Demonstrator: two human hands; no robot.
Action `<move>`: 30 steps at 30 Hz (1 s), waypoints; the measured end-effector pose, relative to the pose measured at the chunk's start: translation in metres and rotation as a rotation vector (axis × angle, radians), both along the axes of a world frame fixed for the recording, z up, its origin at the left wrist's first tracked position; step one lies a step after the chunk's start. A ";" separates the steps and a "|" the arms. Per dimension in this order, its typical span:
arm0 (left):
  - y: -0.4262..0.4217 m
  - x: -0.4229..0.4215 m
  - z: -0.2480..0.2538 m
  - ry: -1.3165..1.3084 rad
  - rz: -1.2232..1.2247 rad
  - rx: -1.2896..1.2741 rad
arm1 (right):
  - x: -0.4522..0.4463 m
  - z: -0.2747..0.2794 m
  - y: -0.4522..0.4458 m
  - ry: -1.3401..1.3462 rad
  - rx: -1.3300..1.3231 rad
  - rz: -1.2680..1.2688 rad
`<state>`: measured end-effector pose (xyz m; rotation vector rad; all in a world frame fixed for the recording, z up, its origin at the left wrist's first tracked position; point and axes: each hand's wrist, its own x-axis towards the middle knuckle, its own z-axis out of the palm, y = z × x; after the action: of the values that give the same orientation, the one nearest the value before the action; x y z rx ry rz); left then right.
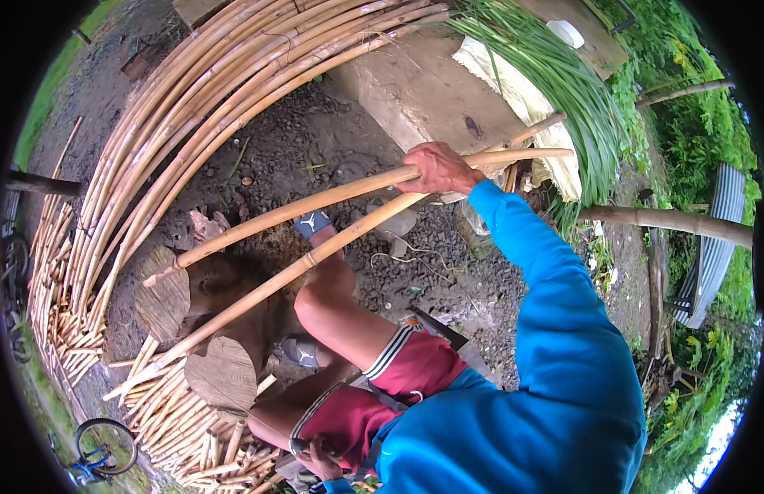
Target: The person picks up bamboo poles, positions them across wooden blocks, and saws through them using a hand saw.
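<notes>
My right hand [438,169] is stretched forward, its fingers wrapped round a bamboo pole [299,199] that slants down to the left over a wooden block [164,292]. Just beneath the same hand passes a second pole [312,259], running down to the cut pieces at lower left. Low by my thigh is my left hand [320,459], fingers curled on a small dark thing that I cannot make out. Another cut log [223,375] stands between my legs and the pile of short bamboo pieces [168,416].
Long bamboo poles [192,107] lie bundled across the upper left. Beyond my right hand are a concrete slab [431,90], a pale sack [513,90] and long green leaves [579,115]. A bicycle [106,449] is at lower left, a horizontal post [670,221] at right.
</notes>
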<state>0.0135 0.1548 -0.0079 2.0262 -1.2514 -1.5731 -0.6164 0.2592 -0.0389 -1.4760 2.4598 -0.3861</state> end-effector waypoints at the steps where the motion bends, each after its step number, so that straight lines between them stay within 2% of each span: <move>1: -0.001 -0.005 0.004 0.001 -0.003 -0.001 | -0.007 0.004 0.006 0.001 -0.001 -0.003; 4: -0.002 -0.019 0.010 0.033 -0.039 -0.031 | -0.027 0.014 0.017 0.070 0.253 -0.092; 5: -0.003 -0.019 0.008 0.021 -0.030 -0.023 | -0.027 0.012 0.021 0.075 0.254 -0.108; 7: -0.007 -0.011 0.002 0.012 -0.025 -0.021 | -0.024 -0.006 0.024 -0.039 -0.035 -0.027; 9: -0.009 0.003 -0.013 0.027 -0.067 -0.057 | -0.015 -0.003 0.017 -0.045 -0.022 -0.029; 11: -0.005 -0.016 0.003 0.017 -0.033 -0.060 | 0.002 0.028 0.004 -0.094 0.227 -0.051; 19: -0.001 -0.028 0.014 0.021 -0.007 -0.050 | -0.011 0.013 0.013 0.022 0.167 0.096; 21: -0.002 -0.022 0.009 0.011 -0.033 -0.022 | -0.024 0.001 0.021 -0.090 0.172 0.062; 26: -0.001 -0.030 0.015 0.016 -0.008 -0.050 | -0.043 -0.017 0.034 -0.021 0.353 -0.121; 30: -0.002 -0.029 0.015 0.003 -0.002 -0.044 | -0.062 -0.052 0.057 -0.028 0.302 -0.202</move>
<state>-0.0152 0.1525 0.0073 1.9957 -1.2759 -1.5358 -0.6784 0.3158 -0.0912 -1.0998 2.5177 -0.0645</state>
